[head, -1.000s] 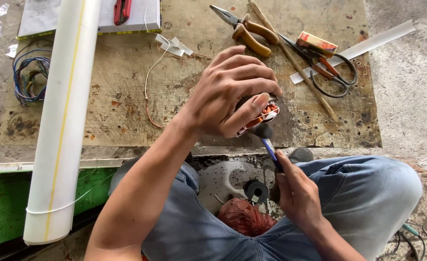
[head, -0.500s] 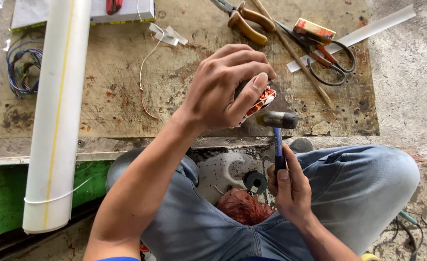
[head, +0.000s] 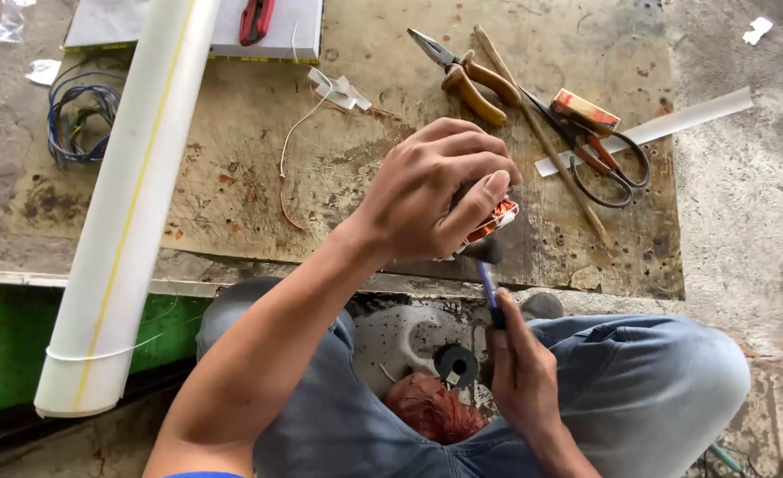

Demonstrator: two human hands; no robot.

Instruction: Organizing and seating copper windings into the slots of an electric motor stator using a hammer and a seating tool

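My left hand (head: 436, 190) is clamped over a small motor stator (head: 496, 219) with copper windings and a white rim, pressing it onto the worn wooden board (head: 232, 186). Most of the stator is hidden under my fingers. My right hand (head: 520, 381) rises from between my knees and grips the blue handle of a small hammer (head: 487, 265). The hammer head sits right against the stator's near edge.
A long white roll (head: 126, 212) lies along the board's left side. Pliers (head: 467, 75), scissors (head: 600, 155), a wooden stick (head: 542, 133), a small box (head: 586, 108) and a white strip (head: 675, 128) lie at the back right. A copper wire bundle (head: 431, 412) rests between my legs.
The hammer head swung up beside the stator half a second ago and has now come back down against its near edge. My left hand has kept its hold.
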